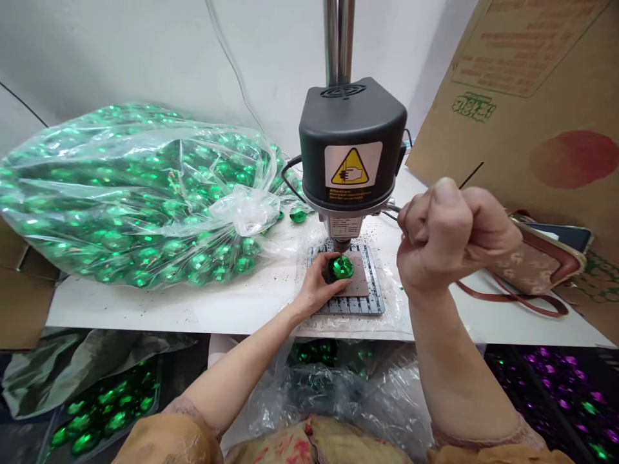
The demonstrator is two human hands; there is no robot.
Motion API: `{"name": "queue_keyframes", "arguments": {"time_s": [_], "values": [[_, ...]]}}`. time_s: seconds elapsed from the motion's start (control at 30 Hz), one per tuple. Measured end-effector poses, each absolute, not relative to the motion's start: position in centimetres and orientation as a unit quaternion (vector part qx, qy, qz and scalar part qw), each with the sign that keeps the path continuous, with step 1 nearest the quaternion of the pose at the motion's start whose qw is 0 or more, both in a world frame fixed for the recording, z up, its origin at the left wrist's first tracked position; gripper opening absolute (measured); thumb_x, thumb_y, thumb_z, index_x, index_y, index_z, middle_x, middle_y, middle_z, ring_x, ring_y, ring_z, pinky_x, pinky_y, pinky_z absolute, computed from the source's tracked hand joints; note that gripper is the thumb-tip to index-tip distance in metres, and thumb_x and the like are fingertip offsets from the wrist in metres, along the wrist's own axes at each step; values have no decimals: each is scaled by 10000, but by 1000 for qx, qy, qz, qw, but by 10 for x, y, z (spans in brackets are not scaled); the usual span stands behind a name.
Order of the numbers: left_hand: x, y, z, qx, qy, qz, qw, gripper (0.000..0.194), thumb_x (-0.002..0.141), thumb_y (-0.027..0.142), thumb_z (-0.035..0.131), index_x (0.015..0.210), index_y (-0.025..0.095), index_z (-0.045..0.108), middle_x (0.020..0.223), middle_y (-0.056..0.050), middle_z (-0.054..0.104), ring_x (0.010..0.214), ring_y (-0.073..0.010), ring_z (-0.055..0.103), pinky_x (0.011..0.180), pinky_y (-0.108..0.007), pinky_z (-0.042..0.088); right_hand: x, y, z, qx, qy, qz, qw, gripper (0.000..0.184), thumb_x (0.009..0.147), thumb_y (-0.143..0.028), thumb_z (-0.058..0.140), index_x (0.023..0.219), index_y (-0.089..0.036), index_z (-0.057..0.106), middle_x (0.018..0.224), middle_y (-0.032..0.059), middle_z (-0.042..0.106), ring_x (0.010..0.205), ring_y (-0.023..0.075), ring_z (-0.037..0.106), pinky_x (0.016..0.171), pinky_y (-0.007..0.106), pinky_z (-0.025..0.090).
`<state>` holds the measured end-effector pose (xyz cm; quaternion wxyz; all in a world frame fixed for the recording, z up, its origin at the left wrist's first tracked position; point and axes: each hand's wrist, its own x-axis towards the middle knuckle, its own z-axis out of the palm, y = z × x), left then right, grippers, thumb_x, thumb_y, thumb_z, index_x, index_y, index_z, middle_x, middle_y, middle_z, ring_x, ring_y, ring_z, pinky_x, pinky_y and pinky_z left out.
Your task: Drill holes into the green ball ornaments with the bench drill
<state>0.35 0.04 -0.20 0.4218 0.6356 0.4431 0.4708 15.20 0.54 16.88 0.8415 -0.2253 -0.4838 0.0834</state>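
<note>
My left hand (319, 283) closes around a shiny green faceted ball (343, 267), the thumb on its near side and the fingers on its far side. The ball sits on a flat brown square board (358, 283), which lies on a grey slotted metal base (376, 304) beneath my grip. Just above the ball is the dark tip of the spindle (342, 245), under a black machine head (352, 129) with a yellow warning label (353, 169); I cannot tell whether tip and ball touch.

My right hand (454, 235) is up in a closed fist, higher than my left and to the right of the machine head. A thin dark rod (471, 175) shows just beyond the knuckles, but I cannot tell whether my fingers hold it.

Left of my left hand lies a big clear plastic bag (140, 200) full of green faceted balls. Beyond my fist, to the right, are a patterned pouch with a brown strap (536, 258) and a large brown cardboard box (522, 129).
</note>
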Motion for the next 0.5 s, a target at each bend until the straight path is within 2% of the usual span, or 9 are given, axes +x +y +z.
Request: {"name": "queue_keyframes", "arguments": {"time_s": [0.27, 0.5], "values": [[2, 1, -7, 642, 440, 471, 415, 545, 764, 339, 844, 1217, 218, 565, 1266, -99, 641, 1207, -276, 605, 1065, -436, 467, 154, 7, 153, -215, -472, 72, 852, 503, 850, -291, 574, 551, -197, 180, 450, -72, 221, 370, 31, 223, 385, 264, 203], [2, 0, -8, 645, 439, 469, 414, 551, 775, 338, 836, 1233, 219, 555, 1283, -98, 635, 1215, -273, 603, 1061, -428, 469, 156, 10, 143, -147, -490, 49, 858, 496, 822, -156, 565, 545, -163, 153, 459, -69, 246, 381, 13, 266, 394, 216, 216]]}}
